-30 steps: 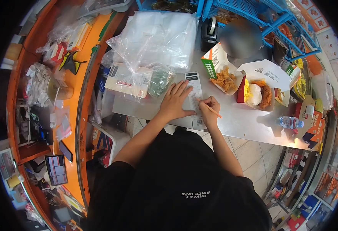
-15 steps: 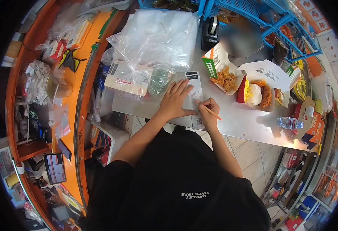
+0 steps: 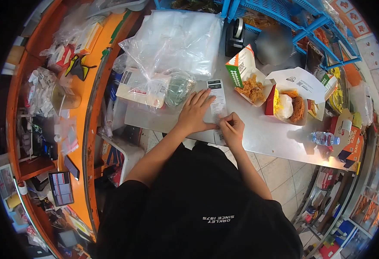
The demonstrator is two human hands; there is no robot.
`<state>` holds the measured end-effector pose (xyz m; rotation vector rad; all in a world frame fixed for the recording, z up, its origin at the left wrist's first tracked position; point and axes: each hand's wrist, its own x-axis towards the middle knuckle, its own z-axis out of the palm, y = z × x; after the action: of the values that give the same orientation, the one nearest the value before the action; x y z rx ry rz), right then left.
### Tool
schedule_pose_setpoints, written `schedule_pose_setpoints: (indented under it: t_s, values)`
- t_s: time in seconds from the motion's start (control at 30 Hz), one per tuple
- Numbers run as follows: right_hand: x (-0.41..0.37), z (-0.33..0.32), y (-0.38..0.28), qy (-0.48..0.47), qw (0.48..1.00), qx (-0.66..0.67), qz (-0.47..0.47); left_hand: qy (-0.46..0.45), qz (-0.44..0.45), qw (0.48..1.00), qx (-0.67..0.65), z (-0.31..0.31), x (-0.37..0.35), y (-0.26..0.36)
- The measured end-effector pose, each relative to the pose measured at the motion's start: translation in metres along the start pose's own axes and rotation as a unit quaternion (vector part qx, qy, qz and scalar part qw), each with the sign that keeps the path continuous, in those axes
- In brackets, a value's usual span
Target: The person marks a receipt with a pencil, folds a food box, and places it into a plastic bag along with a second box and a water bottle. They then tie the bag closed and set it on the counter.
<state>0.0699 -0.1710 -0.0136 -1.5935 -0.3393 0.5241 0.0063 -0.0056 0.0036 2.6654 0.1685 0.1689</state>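
Note:
On the metal table lies a long printed receipt. My left hand rests flat over its left edge with the fingers spread. At the lower part of the paper, my right hand pinches a thin orange pencil, mostly covered by the fingers; whether it is a pencil or a pen is hard to tell. Just left of my left hand sit a clear bag with a white food box and a green, plastic-wrapped bundle.
A stack of clear plastic bags lies behind. To the right stand a box of fried chicken, an open meal box and a water bottle. A black tape dispenser stands near blue baskets.
My right hand has shifted slightly left and turned on the receipt, so less of the pencil shows. My left hand stays in nearly the same place.

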Motion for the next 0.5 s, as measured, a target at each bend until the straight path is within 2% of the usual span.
schedule_pose_setpoints:
  t_s: [0.03, 0.07, 0.1, 0.17, 0.2, 0.27, 0.5]
  values:
    - [0.000, 0.000, -0.004, 0.055, 0.978, -0.164, -0.117, -0.002, 0.000, 1.000, 0.001, 0.000, -0.001, 0.000]
    - [-0.001, 0.000, -0.009, 0.108, 0.912, -0.321, -0.230, -0.002, 0.000, 1.000, 0.001, 0.000, -0.001, 0.001]
    - [-0.002, 0.001, -0.012, 0.108, 0.912, -0.321, -0.230, -0.003, -0.001, 1.000, 0.004, 0.001, 0.000, 0.001]
    - [-0.007, 0.003, -0.016, 0.069, 0.983, -0.156, -0.061, -0.004, -0.003, 1.000, 0.007, 0.001, -0.001, 0.000]
    - [-0.006, 0.002, -0.009, 0.069, 0.983, -0.156, -0.060, -0.002, -0.002, 1.000, 0.003, 0.000, -0.001, 0.000]
    - [-0.002, 0.002, 0.011, 0.053, 0.997, 0.037, -0.041, 0.001, 0.000, 1.000, -0.001, 0.000, -0.001, 0.001]
    - [-0.006, 0.001, -0.001, 0.006, 0.999, 0.035, 0.006, 0.001, 0.003, 1.000, -0.002, -0.001, -0.001, 0.001]
